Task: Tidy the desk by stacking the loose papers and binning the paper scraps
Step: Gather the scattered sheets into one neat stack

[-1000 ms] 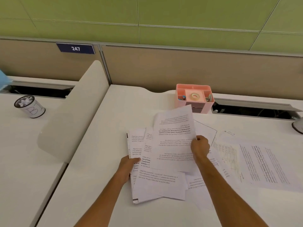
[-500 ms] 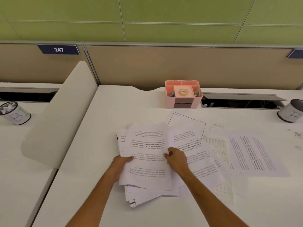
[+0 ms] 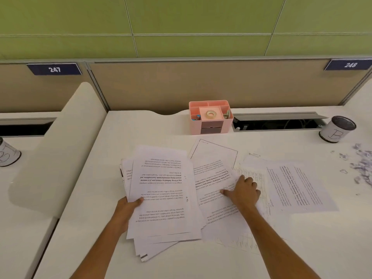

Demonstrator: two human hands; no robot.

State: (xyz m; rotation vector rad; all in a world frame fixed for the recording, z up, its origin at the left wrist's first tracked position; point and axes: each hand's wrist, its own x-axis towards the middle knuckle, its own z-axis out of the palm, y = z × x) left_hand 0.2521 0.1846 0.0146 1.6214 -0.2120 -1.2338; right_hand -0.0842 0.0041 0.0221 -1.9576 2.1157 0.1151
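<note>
1. The stack of papers [image 3: 165, 198] lies on the white desk [image 3: 141, 133] in front of the person, its sheets fanned unevenly, with printed text upside down from the wearer's view.
2. The left hand [image 3: 128, 206] grips the stack at its left edge: the thumb lies on top of the upper sheet and the other fingers are hidden beneath, so the hand pinches the sheets between them.
3. Just right of that thumb, past the stack's right edge, lies a loose printed sheet [image 3: 217, 198], slanted and partly tucked under the stack.
4. The right hand [image 3: 243, 192] rests on this loose sheet, thumb stretched left along the paper and fingers bent at the knuckles, their tips pressing down at the sheet's right edge; whether they hook under the edge cannot be told.
5. Beyond those fingertips, farther from the person, a bordered sheet [image 3: 213, 152] lies tilted; to their right lies another printed page [image 3: 300, 188], flat and apart from the hand.
6. Well to the right of the right hand, paper scraps [image 3: 362, 164] are scattered near the desk's edge.
7. Behind the scraps stands a mesh cup marked "B" [image 3: 336, 129].
8. Far beyond both hands, against the partition, sits a pink organiser [image 3: 211, 117] holding a roll of tape.
</note>
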